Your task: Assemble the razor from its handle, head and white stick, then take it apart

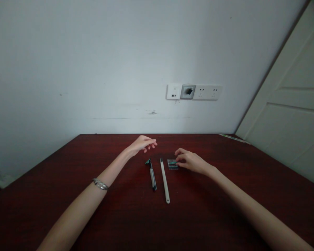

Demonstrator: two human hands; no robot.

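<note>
The right hand (191, 162) touches the cartridge pack (172, 164), unlifted on the surface (225, 209) right of the razor (151, 174); whether its grip has closed, I cannot tell. The left hand (142, 143) hovers open, empty, beyond the untouched razor.

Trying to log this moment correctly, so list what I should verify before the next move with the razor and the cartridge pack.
1. Right hand touches the cartridge pack: ok, fingertips on it.
2. Right hand's grip closed on the pack: cannot tell.
3. Left hand free: ok, open, holding nothing, over the table.
4. Razor lies apart from the white stick: ok.
5. Number of cartridges in the pack: cannot tell, too small.
</note>
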